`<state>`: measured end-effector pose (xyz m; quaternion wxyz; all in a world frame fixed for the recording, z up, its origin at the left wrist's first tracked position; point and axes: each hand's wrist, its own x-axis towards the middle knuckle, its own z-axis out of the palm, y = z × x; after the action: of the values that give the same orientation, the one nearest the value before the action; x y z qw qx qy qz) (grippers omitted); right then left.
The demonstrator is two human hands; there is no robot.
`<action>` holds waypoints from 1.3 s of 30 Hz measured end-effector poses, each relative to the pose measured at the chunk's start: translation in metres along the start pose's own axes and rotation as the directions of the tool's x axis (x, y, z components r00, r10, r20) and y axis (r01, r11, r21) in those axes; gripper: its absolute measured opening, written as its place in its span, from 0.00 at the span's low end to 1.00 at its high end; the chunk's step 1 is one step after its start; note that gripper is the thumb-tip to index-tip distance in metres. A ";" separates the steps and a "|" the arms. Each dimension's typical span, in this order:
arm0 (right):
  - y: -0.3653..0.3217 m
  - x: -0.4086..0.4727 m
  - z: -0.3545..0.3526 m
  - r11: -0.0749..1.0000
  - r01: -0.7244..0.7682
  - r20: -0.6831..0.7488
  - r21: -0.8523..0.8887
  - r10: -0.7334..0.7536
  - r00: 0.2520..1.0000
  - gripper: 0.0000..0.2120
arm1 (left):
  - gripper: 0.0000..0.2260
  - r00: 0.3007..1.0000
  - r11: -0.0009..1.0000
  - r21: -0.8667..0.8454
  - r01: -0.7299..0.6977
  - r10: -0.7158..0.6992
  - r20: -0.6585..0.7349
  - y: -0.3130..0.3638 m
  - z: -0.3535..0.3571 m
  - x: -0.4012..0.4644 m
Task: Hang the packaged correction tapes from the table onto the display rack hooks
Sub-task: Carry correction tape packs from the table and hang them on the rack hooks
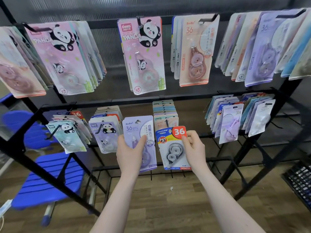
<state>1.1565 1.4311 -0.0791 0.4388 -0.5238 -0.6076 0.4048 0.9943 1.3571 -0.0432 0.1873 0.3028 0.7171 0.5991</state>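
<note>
Floor: wood-look planks (161, 207), seen below both forearms. A black metal display rack (284, 105) stands in front, backed by a grey ribbed wall panel (104, 7). A blue chair (50, 179) is seen left of the left hand, behind the rack's slanted leg; a dark crate (301, 180) is seen at far right, beyond the right hand. No counter is in view.

Left hand (129, 152): a purple packaged correction tape (139, 130) is gripped, thumb across the front of the card and fingers behind it. The card is held upright, long axis vertical, printed face toward the camera, hang hole at the top edge, just above the fingers.

Right hand (195, 148): a blue-and-red packaged correction tape (173, 145) marked "36" is pinched at its upper right edge by curled fingers. The card is tilted slightly, top leaning left, long axis near vertical, face toward the camera, hang hole uppermost. The two cards are held just beside each other, edges nearly touching.

Both cards are held in front of the rack's lower rail, not on a hook. Directly behind and above the right-hand card a stack of hung packs (165, 111) is seen on a lower hook. Above both hands, a pink panda pack (143, 54) and an orange pack (196, 51) are hung from the upper rail, all with long axes vertical.
</note>
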 end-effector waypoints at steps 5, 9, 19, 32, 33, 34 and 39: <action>-0.003 0.004 0.004 1.000 0.023 0.020 0.019 -0.023 1.000 0.05 | 0.13 1.000 1.000 0.002 0.014 -0.014 -0.014 -0.003 -0.003 -0.001; -0.003 0.011 0.005 1.000 0.021 -0.009 -0.009 -0.021 1.000 0.06 | 0.13 1.000 1.000 0.007 0.027 -0.027 -0.009 -0.005 -0.003 -0.001; -0.011 0.046 0.022 0.958 -0.054 -0.102 -0.281 0.026 0.994 0.09 | 0.13 0.999 0.999 -0.024 0.028 -0.027 0.031 -0.011 -0.010 0.003; -0.075 0.047 -0.014 0.970 0.204 0.014 -0.133 -0.204 0.979 0.10 | 0.11 0.981 0.983 -0.123 -0.139 0.154 0.116 0.025 -0.017 -0.007; -0.085 0.045 -0.018 0.970 0.233 0.064 -0.071 -0.229 0.971 0.09 | 0.11 0.979 0.979 -0.132 -0.153 0.168 0.111 0.032 -0.015 -0.011; -0.093 0.043 -0.022 0.968 0.251 0.113 -0.004 -0.249 0.962 0.09 | 0.11 0.978 0.976 -0.144 -0.164 0.180 0.105 0.039 -0.013 -0.015; -0.128 0.034 -0.049 0.927 0.291 0.326 0.235 -0.357 0.876 0.11 | 0.11 0.969 0.962 -0.153 -0.225 0.237 0.068 0.074 -0.005 -0.035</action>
<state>1.1651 1.4503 0.0600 0.4261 -0.2888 -0.7184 0.4679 1.0329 1.3379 0.0267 0.1679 0.3956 0.6230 0.6536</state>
